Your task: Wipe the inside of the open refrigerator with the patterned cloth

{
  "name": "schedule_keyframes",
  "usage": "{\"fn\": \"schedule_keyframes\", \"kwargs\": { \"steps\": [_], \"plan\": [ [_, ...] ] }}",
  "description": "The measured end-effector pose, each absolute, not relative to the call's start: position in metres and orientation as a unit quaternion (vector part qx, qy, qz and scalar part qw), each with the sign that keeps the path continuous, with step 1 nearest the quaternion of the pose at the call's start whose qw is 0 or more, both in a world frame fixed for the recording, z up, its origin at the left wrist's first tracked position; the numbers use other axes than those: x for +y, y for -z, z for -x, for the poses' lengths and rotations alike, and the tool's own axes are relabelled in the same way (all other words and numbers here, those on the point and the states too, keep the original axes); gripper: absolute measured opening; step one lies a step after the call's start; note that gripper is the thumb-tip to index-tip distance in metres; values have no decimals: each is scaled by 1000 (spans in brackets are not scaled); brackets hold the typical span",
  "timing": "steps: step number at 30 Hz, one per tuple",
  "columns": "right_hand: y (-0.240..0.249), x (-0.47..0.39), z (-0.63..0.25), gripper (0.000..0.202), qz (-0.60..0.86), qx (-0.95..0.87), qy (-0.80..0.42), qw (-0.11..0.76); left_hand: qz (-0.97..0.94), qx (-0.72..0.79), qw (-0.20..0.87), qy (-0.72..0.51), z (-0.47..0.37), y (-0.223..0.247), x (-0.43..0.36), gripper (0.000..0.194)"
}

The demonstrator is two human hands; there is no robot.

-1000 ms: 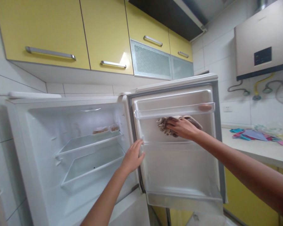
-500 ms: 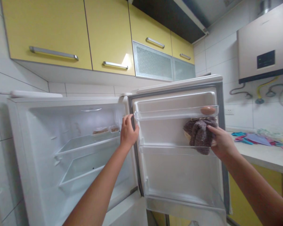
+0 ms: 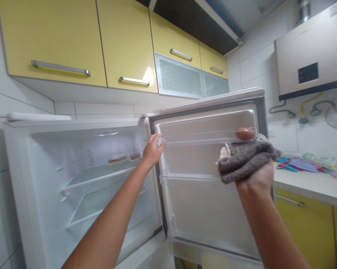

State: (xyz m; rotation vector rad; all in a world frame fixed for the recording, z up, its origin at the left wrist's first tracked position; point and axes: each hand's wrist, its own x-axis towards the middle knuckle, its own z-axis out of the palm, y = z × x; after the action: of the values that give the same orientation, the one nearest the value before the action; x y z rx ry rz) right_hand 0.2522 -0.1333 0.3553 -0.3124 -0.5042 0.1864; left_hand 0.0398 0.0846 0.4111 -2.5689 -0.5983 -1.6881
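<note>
And here is the right hand (image 3: 259,177), up at the open refrigerator door (image 3: 207,209), closed on a folded grey-brown cloth (image 3: 245,162). The cloth lies across the palm, mostly covering the fingers, with a pale edge showing at its left end. It's right up by the far end of the clear top rack (image 3: 196,139), just below the reddish-brown egg (image 3: 244,133) sitting in there! Whether cloth and rack touch, I can't tell from this view.

Over on the hinge side, the left hand (image 3: 154,150) has its fingers and thumb clamped on the near end of that same top rack. Below it run a clear middle rack (image 3: 190,178) and a deeper bottom rack (image 3: 213,252), both on the door's inner face.

Into the refrigerator (image 3: 19,179) we look: two glass shelves, the upper shelf (image 3: 92,175) carrying two small food packs (image 3: 118,158) toward the back right, the lower shelf (image 3: 92,201) partly behind the left forearm.

Yellow wall cabinets (image 3: 126,45) stretch overhead, and a water heater (image 3: 291,56) hangs at right, pipes beneath. Down on the white table (image 3: 305,185), beyond the door, lies a colourful heap of blue, pink and lilac pieces (image 3: 303,165), clear plastic just beside.
</note>
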Motion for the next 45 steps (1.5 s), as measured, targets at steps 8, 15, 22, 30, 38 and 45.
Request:
{"fn": "schedule_keyframes", "kwargs": {
  "steps": [8, 15, 22, 30, 38, 45],
  "plan": [
    [-390, -27, -180, 28, 131, -67, -179, 973, 824, -209, -63, 522, -34, -416, 85, 42],
    [-382, 27, -119, 18, 148, -182, -358, 904, 838, -173, -145, 497, -39, -423, 82, 45],
    [-353, 11, -128, 25, 176, -282, -398, 855, 740, -197, -108, 634, -33, -393, 41, 34],
    [-348, -24, -141, 51, 265, -551, -417, 673, 650, -225, -346, 639, -47, -317, 19, 51],
    [-384, -73, -205, 24, 490, -567, 269, 604, 497, -250, -455, 695, -6, -336, 41, 48],
    [-404, -106, -264, 34, 578, -513, 477, 419, 545, -166, -151, 808, -21, -423, 24, 56]
  ]
}}
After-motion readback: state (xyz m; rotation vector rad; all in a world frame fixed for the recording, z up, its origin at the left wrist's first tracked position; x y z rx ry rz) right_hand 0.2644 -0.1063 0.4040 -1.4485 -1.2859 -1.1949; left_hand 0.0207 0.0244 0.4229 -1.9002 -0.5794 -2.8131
